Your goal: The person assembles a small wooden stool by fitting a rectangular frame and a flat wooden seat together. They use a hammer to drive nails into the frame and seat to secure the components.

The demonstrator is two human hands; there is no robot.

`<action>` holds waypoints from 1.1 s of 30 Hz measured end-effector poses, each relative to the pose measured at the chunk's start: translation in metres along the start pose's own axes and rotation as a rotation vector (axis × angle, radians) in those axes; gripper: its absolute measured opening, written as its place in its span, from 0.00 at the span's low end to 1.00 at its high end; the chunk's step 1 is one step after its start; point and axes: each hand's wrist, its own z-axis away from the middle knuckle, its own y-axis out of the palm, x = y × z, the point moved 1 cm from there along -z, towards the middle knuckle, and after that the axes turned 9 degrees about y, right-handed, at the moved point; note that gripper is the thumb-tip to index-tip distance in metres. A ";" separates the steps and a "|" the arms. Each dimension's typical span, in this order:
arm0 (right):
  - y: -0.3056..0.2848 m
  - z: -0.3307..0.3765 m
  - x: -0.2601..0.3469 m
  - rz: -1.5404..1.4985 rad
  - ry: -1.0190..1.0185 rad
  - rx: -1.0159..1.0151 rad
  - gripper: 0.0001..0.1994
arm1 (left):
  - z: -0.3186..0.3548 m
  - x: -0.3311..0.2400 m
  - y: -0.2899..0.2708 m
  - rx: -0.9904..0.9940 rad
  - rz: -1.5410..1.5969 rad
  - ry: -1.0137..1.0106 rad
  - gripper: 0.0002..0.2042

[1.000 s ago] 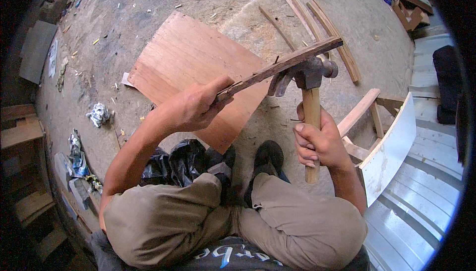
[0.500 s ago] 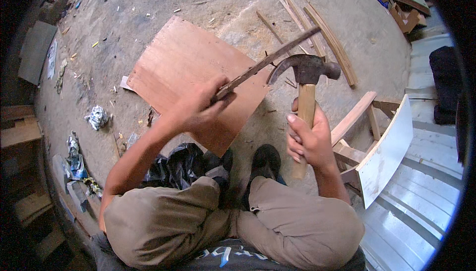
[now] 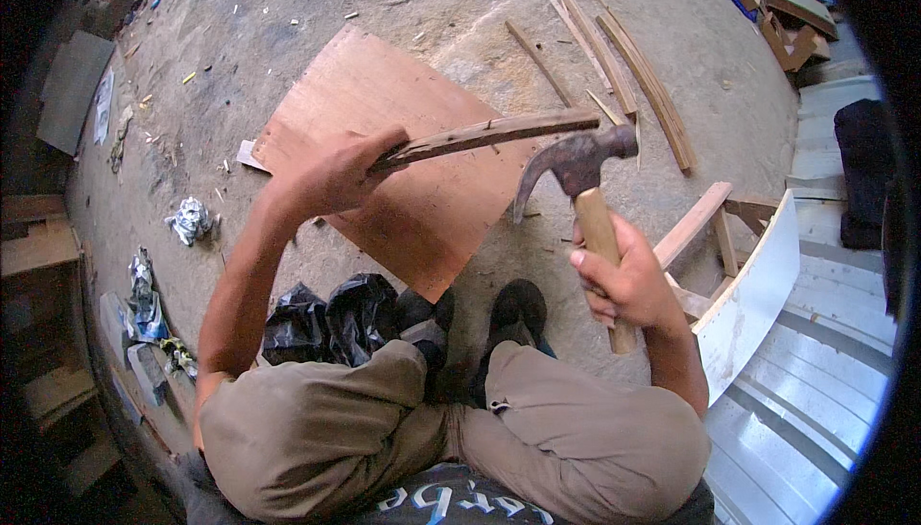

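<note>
My left hand [image 3: 331, 172] is closed round one end of a narrow wooden strip [image 3: 499, 131], which reaches out to the right above a reddish plywood sheet [image 3: 422, 227]. My right hand [image 3: 628, 280] grips the wooden handle of a claw hammer [image 3: 578, 162]. The hammer's dark metal head is up, with its claw curving down to the left and its striking face at the upper right. The strip's far end lies close to the hammer head; whether they touch I cannot tell. The plywood lies flat on the floor in front of my feet.
Several thin wooden strips [image 3: 648, 83] lie on the concrete floor beyond the hammer. At right stand a wooden frame with a white panel [image 3: 753, 295] and corrugated metal sheets [image 3: 815, 352]. A black plastic bag [image 3: 360, 319] lies by my feet, crumpled foil [image 3: 191, 222] at left.
The strip has swung from a steep upward slant to nearly level as my left hand shifted left. The hammer has tilted and moved slightly down and right; the strip's nail is no longer clearly visible.
</note>
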 end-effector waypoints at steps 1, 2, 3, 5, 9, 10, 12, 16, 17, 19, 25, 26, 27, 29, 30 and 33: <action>0.002 0.001 -0.005 -0.010 0.036 0.019 0.10 | 0.003 -0.001 -0.006 0.048 -0.037 -0.023 0.06; 0.004 -0.003 -0.013 -0.012 0.010 0.028 0.10 | 0.004 -0.002 -0.003 0.031 0.024 -0.030 0.06; 0.006 -0.005 -0.016 -0.064 -0.011 0.022 0.10 | 0.008 -0.004 0.002 0.013 0.083 -0.037 0.05; 0.012 -0.008 -0.018 -0.169 -0.055 0.007 0.10 | 0.008 -0.008 0.012 -0.002 0.207 -0.048 0.04; 0.021 -0.019 -0.014 -0.297 -0.195 -0.075 0.10 | 0.010 -0.009 0.034 -0.039 0.426 0.026 0.10; 0.021 -0.020 -0.010 -0.309 -0.202 -0.072 0.10 | 0.010 -0.012 0.040 -0.058 0.457 0.040 0.11; 0.024 -0.024 -0.007 -0.299 -0.208 -0.068 0.10 | 0.008 -0.021 0.041 -0.040 0.508 0.010 0.12; 0.032 -0.030 -0.006 -0.250 -0.213 -0.077 0.10 | 0.002 -0.023 0.043 -0.076 0.519 0.060 0.12; 0.033 -0.031 -0.007 -0.247 -0.216 -0.082 0.11 | 0.002 -0.025 0.042 -0.086 0.506 0.061 0.12; 0.032 -0.031 -0.004 -0.275 -0.209 -0.054 0.10 | 0.002 -0.026 0.041 -0.074 0.495 0.045 0.10; 0.025 -0.029 -0.003 -0.136 -0.133 -0.007 0.10 | -0.001 -0.022 0.036 0.026 0.456 -0.057 0.08; 0.022 -0.027 -0.004 -0.112 -0.095 0.005 0.10 | 0.000 -0.025 0.028 0.085 0.393 -0.055 0.08; 0.021 -0.026 -0.006 -0.099 -0.085 0.010 0.10 | 0.002 -0.027 0.023 0.143 0.331 -0.057 0.09; 0.017 -0.023 -0.011 -0.073 -0.063 0.014 0.11 | 0.005 -0.027 0.028 0.137 0.361 -0.033 0.11; 0.016 -0.021 -0.013 -0.058 -0.055 0.015 0.11 | 0.006 -0.025 0.029 0.160 0.358 -0.041 0.11; 0.001 -0.010 -0.017 0.250 -0.249 0.008 0.11 | 0.015 -0.008 0.031 0.133 0.290 -0.047 0.10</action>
